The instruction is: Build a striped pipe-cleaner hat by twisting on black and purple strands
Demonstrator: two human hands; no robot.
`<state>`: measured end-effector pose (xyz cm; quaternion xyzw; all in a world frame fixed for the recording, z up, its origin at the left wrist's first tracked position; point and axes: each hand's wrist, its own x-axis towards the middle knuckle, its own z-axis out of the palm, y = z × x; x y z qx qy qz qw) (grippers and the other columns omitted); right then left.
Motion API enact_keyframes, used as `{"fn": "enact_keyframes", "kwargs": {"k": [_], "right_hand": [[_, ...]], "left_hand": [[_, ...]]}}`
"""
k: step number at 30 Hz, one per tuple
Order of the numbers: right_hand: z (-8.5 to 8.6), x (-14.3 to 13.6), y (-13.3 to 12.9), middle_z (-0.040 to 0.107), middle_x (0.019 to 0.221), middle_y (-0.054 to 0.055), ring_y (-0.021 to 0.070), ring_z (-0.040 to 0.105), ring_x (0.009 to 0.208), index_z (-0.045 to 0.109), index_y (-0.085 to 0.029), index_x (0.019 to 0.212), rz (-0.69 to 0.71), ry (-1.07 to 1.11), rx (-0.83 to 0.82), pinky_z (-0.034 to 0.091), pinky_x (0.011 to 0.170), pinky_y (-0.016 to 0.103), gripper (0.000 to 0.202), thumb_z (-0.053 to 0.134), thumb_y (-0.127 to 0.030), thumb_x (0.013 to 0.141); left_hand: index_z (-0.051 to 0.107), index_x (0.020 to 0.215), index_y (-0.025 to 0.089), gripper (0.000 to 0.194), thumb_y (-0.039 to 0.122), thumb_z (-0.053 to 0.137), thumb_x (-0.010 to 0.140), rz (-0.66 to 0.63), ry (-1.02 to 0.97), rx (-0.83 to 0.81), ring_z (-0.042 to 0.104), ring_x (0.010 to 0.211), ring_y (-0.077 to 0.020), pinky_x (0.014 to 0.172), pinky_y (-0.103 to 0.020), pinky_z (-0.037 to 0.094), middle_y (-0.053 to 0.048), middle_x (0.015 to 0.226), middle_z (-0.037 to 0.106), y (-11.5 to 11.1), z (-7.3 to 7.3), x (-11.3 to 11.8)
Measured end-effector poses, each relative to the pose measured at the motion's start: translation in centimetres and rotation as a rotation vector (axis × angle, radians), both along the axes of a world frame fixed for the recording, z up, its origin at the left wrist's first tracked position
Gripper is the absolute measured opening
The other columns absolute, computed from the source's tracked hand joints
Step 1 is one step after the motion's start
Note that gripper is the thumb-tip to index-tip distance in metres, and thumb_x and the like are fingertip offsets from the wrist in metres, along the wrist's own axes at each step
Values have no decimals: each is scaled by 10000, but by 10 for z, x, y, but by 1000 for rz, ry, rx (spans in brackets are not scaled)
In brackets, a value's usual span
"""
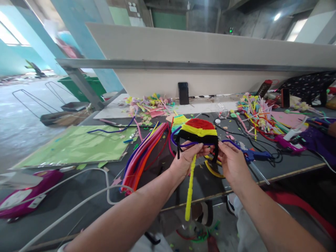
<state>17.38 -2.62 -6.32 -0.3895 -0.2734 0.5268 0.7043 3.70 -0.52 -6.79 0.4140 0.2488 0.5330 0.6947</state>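
Note:
A fuzzy craft piece [201,130] with red, yellow and black bands is held up over the dark table. My left hand [187,157] pinches its lower edge, and a yellow fuzzy stick [190,190] hangs down from that hand. At the piece's right side, my right hand [231,157] has its fingers closed on a blue-purple pipe cleaner [228,142], which also runs under the black band. Black strands dangle at both ends of the piece. To the left lies a bundle of pink, orange and purple pipe cleaners [145,157].
Glue guns lie at the left [28,196], at the right [291,143] and near my right hand [256,155]. White cables cross the left side. A phone [183,93] leans on the back board. Green sheets [76,145] and coloured piles [256,113] lie about.

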Motion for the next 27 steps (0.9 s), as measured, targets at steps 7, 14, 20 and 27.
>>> {"fn": "enact_keyframes", "kwargs": {"k": [7, 14, 20, 27], "right_hand": [[-3, 0, 2, 594, 575, -48, 107, 565, 557, 607, -186, 599, -38, 0, -26, 469, 607, 261, 216, 810, -251, 564], [-8, -2, 7, 593, 576, -42, 102, 546, 571, 633, -179, 597, -155, -79, 39, 458, 623, 257, 161, 788, -218, 581], [-10, -1, 8, 577, 571, -41, 102, 526, 581, 622, -182, 606, -226, -222, 58, 431, 602, 242, 164, 762, -265, 624], [-15, 3, 8, 578, 613, -26, 117, 506, 598, 624, -200, 672, -246, -444, 71, 416, 587, 236, 164, 712, -336, 693]], "left_hand": [[718, 838, 103, 243, 301, 731, 698, 42, -8, -9, 698, 787, -235, 791, -364, 542, -114, 832, 734, 2, -5, 4], [711, 814, 110, 192, 256, 736, 692, 30, -45, -24, 693, 783, -220, 795, -367, 542, -88, 807, 727, 1, -8, 5], [712, 873, 102, 223, 254, 727, 710, -6, -63, -21, 693, 806, -224, 815, -368, 539, -112, 865, 728, 0, -8, 5], [710, 910, 99, 270, 284, 728, 714, -73, -80, -95, 679, 924, -254, 899, -379, 506, -137, 940, 724, 1, -11, 6]]}}
